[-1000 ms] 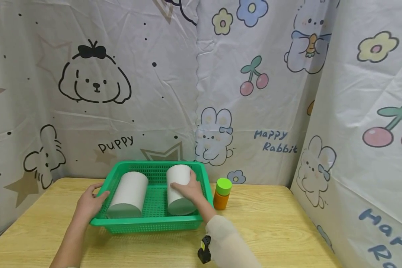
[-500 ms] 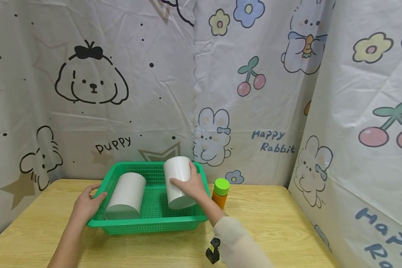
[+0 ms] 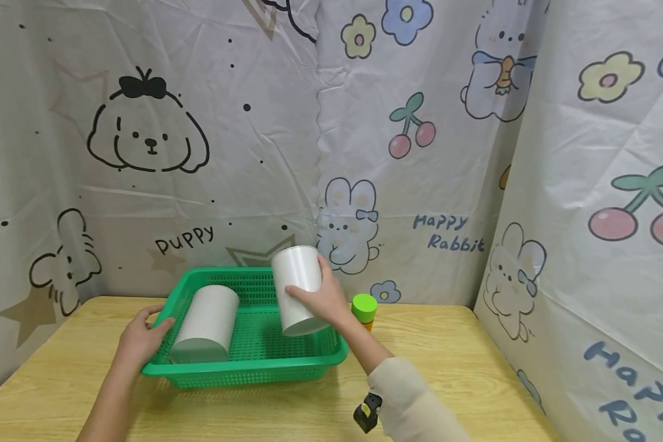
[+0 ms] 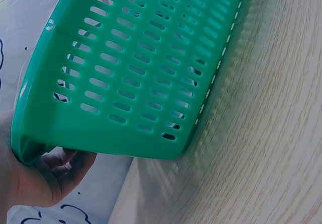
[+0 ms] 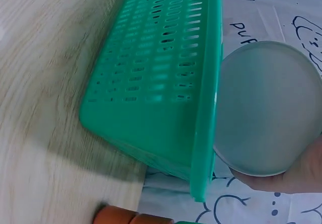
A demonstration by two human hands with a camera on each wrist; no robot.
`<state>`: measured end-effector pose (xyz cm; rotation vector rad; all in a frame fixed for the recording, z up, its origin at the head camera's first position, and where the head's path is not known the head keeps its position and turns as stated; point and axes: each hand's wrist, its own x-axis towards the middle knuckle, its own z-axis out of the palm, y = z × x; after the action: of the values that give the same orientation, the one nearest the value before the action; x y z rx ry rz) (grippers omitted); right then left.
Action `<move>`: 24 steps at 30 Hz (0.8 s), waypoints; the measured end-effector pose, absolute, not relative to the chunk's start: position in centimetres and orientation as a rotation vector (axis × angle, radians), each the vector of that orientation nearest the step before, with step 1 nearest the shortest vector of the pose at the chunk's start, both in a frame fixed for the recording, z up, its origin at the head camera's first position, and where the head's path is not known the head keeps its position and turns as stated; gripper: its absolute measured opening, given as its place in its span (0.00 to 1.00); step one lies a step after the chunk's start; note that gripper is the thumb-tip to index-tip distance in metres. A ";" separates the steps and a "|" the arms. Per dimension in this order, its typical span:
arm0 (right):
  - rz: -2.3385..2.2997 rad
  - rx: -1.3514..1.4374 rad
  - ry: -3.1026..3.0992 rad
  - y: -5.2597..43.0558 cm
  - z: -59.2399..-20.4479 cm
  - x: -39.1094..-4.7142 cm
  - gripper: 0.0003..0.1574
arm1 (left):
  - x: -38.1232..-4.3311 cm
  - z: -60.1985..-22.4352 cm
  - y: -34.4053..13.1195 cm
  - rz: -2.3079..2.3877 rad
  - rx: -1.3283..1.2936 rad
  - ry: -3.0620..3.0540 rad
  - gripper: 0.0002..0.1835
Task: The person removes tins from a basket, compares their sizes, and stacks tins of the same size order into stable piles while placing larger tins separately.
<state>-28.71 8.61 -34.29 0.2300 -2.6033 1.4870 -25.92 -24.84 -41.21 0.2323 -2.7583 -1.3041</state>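
My right hand (image 3: 329,301) grips a white cylinder (image 3: 297,273) from its right side, raised over the right part of a green plastic basket (image 3: 248,367) and tilted. In the right wrist view, the flat round end of the white cylinder (image 5: 269,108) faces the camera beside the basket's rim. A second white cylinder (image 3: 209,319) lies on its side in the left half of the basket. My left hand (image 3: 140,336) holds the basket's left rim, thumb on top; in the left wrist view, the fingers (image 4: 75,171) curl beneath the rim.
An orange bottle with a green cap (image 3: 364,304) stands right of the basket, partly hidden by my right forearm. The wooden table (image 3: 447,362) ends at a printed curtain (image 3: 243,184) behind and at the right. A small black device (image 3: 368,412) is on my right sleeve.
My right hand has lifted the white cylinder up off the basket's floor and tilted it. My left hand has kept its hold on the rim.
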 end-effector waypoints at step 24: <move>1.571 0.348 -2.516 11.2 -31.7 -26.5 0.61 | -25.9 -41.3 -25.0 -1.282 0.223 -2.752 0.35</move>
<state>-26.46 11.16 -31.75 0.3476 -2.5157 1.5707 -25.89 -25.01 -41.30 0.2234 -2.7520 -1.2822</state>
